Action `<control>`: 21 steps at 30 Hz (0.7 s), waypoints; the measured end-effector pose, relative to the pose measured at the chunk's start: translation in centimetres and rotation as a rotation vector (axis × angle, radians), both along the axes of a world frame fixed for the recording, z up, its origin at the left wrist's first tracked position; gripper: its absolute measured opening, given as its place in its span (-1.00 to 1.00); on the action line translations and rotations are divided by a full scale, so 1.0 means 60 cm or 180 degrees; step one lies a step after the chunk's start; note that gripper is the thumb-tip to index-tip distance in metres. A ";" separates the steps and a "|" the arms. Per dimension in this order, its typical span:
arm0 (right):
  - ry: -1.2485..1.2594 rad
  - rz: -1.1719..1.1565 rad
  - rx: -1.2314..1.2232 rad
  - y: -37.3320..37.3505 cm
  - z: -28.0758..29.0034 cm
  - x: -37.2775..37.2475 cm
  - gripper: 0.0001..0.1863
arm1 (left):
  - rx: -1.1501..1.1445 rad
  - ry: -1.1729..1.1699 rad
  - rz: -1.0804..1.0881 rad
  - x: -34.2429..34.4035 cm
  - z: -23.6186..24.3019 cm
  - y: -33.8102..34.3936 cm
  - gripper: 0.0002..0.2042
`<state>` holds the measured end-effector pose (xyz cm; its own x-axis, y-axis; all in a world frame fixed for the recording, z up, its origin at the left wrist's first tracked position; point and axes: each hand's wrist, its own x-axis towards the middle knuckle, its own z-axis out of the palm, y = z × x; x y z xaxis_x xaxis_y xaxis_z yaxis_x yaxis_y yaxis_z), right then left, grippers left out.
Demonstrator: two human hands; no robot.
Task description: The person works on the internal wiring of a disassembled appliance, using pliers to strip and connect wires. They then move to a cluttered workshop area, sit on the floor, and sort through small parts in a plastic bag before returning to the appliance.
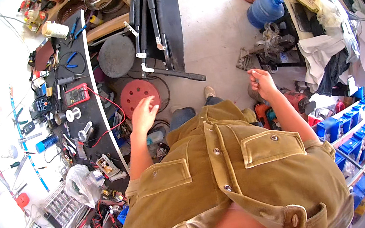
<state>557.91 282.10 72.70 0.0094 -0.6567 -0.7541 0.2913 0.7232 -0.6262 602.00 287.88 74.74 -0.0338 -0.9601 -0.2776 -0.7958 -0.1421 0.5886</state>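
My left hand (pixel 145 113) hangs in the air with its fingers loosely apart and nothing in it. From above, it overlaps the near edge of a round red stool seat (pixel 134 95) with holes. To the right, my right hand (pixel 262 84) is held out with its fingers curled closed. A small dark bit shows between those fingers, too small to name. Beyond the left hand is a grey round stool seat (pixel 116 56). On the bench at the left lies a red multimeter (pixel 77 95), its red lead trailing over the bench edge.
A dark workbench (pixel 90 150) at my left carries pliers (pixel 71 60), solder spools and loose tools. Folded black panels on a frame (pixel 168 25) stand ahead. At the right are a blue water jug (pixel 265 7), a cloth-draped table, power tools and blue bins (pixel 355 132).
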 end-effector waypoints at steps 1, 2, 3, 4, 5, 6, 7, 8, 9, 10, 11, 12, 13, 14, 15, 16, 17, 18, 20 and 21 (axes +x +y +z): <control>-0.0039 -0.0084 -0.0041 -0.003 -0.001 -0.015 -0.83 | 0.0050 0.0014 -0.0102 -0.017 -0.006 -0.015 -0.65; -0.0077 -0.0170 -0.0079 -0.005 0.000 -0.027 -0.83 | 0.0200 0.0037 -0.0166 -0.031 -0.012 -0.030 -0.64; -0.0102 -0.0270 -0.0102 -0.004 0.001 -0.034 -0.84 | 0.0332 0.0030 -0.0255 -0.045 -0.015 -0.041 -0.63; -0.0099 -0.0357 -0.0076 -0.005 0.001 -0.036 -0.84 | 0.0449 -0.0007 -0.0371 -0.057 -0.018 -0.055 -0.64; -0.0173 -0.0347 -0.0117 -0.007 -0.005 -0.035 -0.84 | 0.0566 -0.0043 -0.0492 -0.065 -0.022 -0.069 -0.64; -0.0219 -0.0348 -0.0153 -0.007 -0.011 -0.038 -0.84 | 0.0645 -0.0049 -0.0584 -0.076 -0.032 -0.083 -0.63; -0.0263 -0.0354 -0.0192 -0.004 -0.016 -0.039 -0.83 | 0.0723 -0.0056 -0.0680 -0.086 -0.045 -0.096 -0.62; -0.0293 -0.0413 -0.0069 0.010 -0.022 -0.035 -0.85 | 0.0799 -0.0063 -0.0779 -0.094 -0.058 -0.107 -0.61; -0.0155 -0.0457 0.0039 0.013 -0.018 -0.032 -0.86 | 0.0710 -0.0097 -0.0908 -0.105 -0.079 -0.123 -0.60; -0.0242 -0.0437 0.0070 0.018 -0.014 -0.038 -0.86 | 0.0625 -0.0137 -0.1026 -0.115 -0.101 -0.132 -0.58; -0.0331 -0.0413 0.0102 0.017 -0.013 -0.049 -0.87 | 0.0539 -0.0178 -0.1137 -0.128 -0.121 -0.139 -0.56; -0.0329 -0.0514 0.0134 0.017 -0.018 -0.066 -0.86 | 0.0592 -0.0118 -0.1163 -0.145 -0.137 -0.139 -0.55; -0.0296 -0.0596 0.0160 0.006 -0.014 -0.080 -0.86 | 0.0609 -0.0095 -0.1192 -0.164 -0.146 -0.151 -0.54; -0.0264 -0.0665 0.0186 -0.005 -0.008 -0.096 -0.86 | 0.0625 -0.0074 -0.1209 -0.181 -0.157 -0.162 -0.53; -0.0241 -0.0738 0.0211 -0.022 -0.005 -0.112 -0.87 | 0.0490 -0.0064 -0.1364 -0.192 -0.177 -0.169 -0.50; -0.0304 -0.0782 0.0163 -0.042 -0.009 -0.130 -0.87 | 0.0605 -0.0112 -0.1381 -0.201 -0.190 -0.175 -0.51; -0.0337 -0.0743 0.0132 -0.067 -0.009 -0.145 -0.87 | 0.0718 -0.0149 -0.1385 -0.214 -0.203 -0.185 -0.52; -0.0368 -0.0717 0.0137 -0.092 -0.009 -0.163 -0.87 | 0.0899 -0.0142 -0.1313 -0.223 -0.218 -0.202 -0.53; -0.0349 -0.0598 0.0169 -0.146 -0.017 -0.212 -0.86 | 0.1237 -0.0105 -0.1111 -0.228 -0.236 -0.235 -0.56; -0.0331 -0.0583 0.0214 -0.176 -0.019 -0.238 -0.85 | 0.1369 -0.0270 -0.0991 -0.238 -0.237 -0.256 -0.56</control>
